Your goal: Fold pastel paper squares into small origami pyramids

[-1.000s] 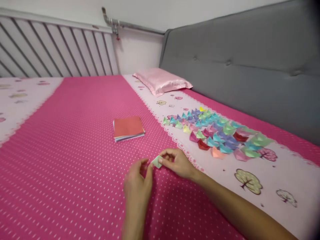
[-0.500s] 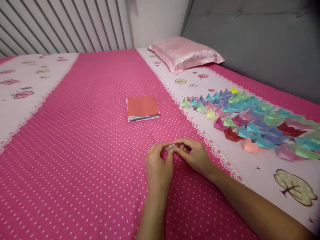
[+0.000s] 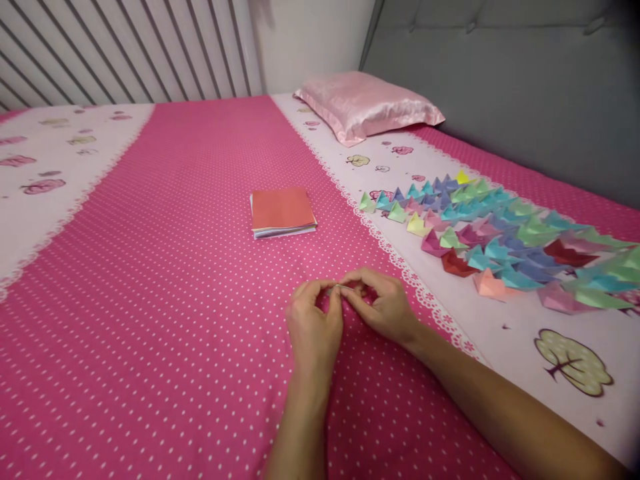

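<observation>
Between my fingertips is a small, pale folded paper (image 3: 344, 287), seen nearly edge-on and mostly hidden by the fingers. My left hand (image 3: 315, 317) pinches it from the left with thumb and forefinger. From the right, my right hand (image 3: 385, 307) pinches the same paper, its thumb close to the left thumb. Beyond the hands lies a square stack of paper (image 3: 283, 210) with an orange-red sheet on top. To the right, several folded paper boats (image 3: 457, 263) in many colours stand in rows.
A bed with a pink dotted cover (image 3: 165, 280) lies under everything. At the back is a shiny pink pillow (image 3: 370, 107) beside the grey padded headboard (image 3: 525, 87). White slatted railing (image 3: 125, 50) stands behind the far left edge.
The folded paper has turned from showing a pale face to a thin edge, with both hands still pinching it. The whole view has shifted slightly.
</observation>
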Demonstrator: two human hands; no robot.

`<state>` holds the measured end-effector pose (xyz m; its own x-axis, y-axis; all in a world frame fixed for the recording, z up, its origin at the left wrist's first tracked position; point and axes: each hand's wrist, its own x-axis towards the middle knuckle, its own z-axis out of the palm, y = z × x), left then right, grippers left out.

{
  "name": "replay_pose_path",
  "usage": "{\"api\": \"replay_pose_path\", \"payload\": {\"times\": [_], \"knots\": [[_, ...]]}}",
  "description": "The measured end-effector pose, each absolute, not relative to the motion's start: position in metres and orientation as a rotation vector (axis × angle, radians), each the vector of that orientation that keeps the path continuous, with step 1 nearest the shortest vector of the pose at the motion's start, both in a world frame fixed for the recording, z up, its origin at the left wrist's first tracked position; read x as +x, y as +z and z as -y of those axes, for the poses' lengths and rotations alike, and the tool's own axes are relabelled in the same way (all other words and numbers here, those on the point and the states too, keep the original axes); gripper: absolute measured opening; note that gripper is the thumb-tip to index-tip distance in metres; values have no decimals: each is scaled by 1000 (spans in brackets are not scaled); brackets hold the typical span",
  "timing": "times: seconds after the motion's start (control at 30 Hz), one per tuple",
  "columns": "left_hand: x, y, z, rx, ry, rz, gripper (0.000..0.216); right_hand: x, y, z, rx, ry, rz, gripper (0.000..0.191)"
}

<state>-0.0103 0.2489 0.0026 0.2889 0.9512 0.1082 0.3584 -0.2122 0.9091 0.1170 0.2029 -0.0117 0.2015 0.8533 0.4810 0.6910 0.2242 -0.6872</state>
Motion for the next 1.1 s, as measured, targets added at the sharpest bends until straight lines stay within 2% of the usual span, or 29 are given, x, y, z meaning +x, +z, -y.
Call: {"api": "replay_pose_path", "payload": {"times": [0.33,1.1], "knots": [[-7,2,-246,1820,917,-1169,11,118,-5,-201,-1580,56,1558,7],[-5,2,-243,1872,919,-1261,11,117,-6,-202,-1599,63,1587,7]]}}
